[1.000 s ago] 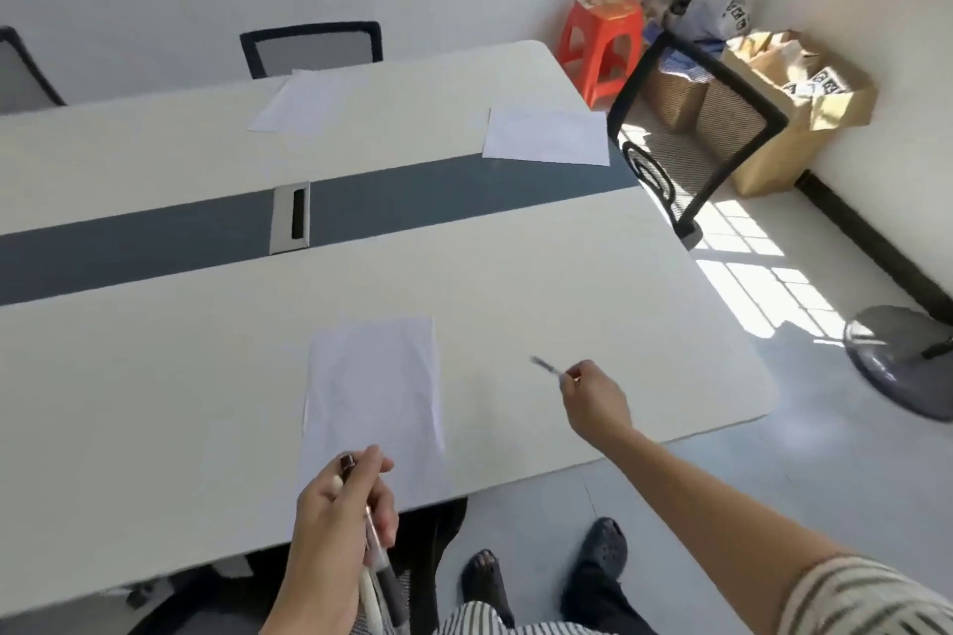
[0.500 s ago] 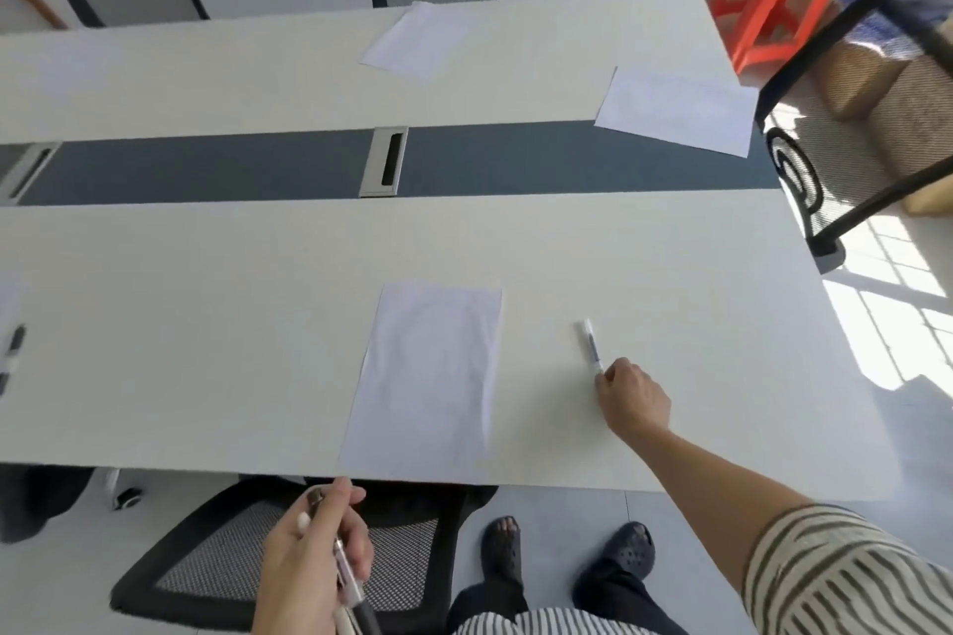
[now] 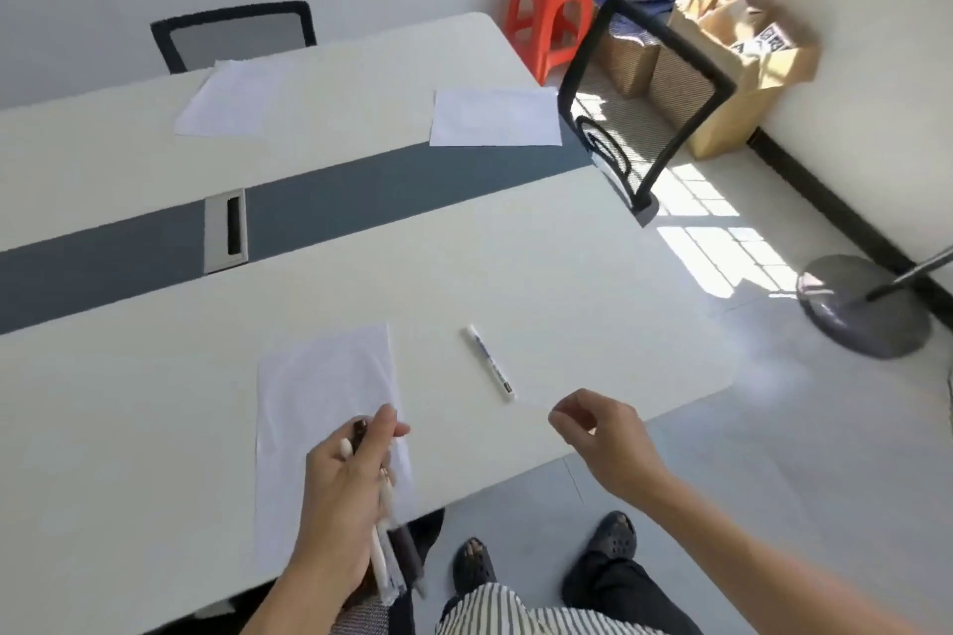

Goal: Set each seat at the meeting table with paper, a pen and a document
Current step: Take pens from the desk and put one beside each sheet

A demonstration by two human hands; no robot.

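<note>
A white pen [image 3: 490,362] lies on the meeting table [image 3: 593,284], just right of the near sheet of paper [image 3: 319,397]. My right hand [image 3: 603,433] hovers near the table's front edge below the pen, fingers apart and empty. My left hand [image 3: 345,490] holds a bundle of pens [image 3: 384,552] above the lower part of the near sheet. Two more sheets lie across the table: one at the far seat [image 3: 227,98], another at the right end [image 3: 495,117].
A black mesh chair [image 3: 234,34] stands at the far side and another [image 3: 644,103] at the right end. An orange stool [image 3: 554,5], paper bags [image 3: 742,62] and a fan base [image 3: 866,309] occupy the floor on the right. A cable slot [image 3: 227,232] sits in the table's dark centre strip.
My right hand has let go of the white pen, which now lies on the table, and has drawn back towards me. My left hand has moved up over the near sheet.
</note>
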